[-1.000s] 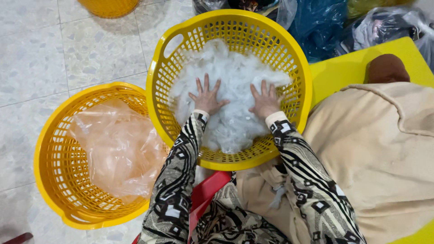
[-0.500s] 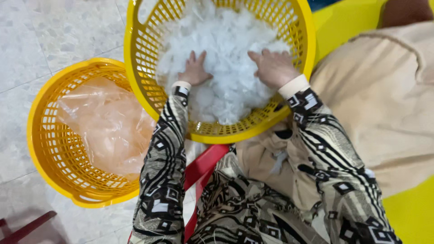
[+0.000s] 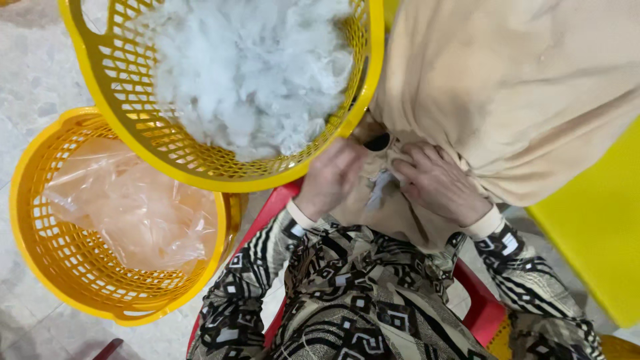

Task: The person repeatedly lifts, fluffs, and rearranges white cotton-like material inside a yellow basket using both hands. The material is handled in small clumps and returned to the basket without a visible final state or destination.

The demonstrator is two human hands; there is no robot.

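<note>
Both hands out of upper basket (image 3: 200, 177) since a second ago, now at frame centre: left hand (image 3: 331, 179) and right hand (image 3: 437, 183) pinch white stuffing wisp (image 3: 380, 189) into beige fabric cover (image 3: 507, 93). Stuffing heap (image 3: 253, 67) stays upper left.
</note>
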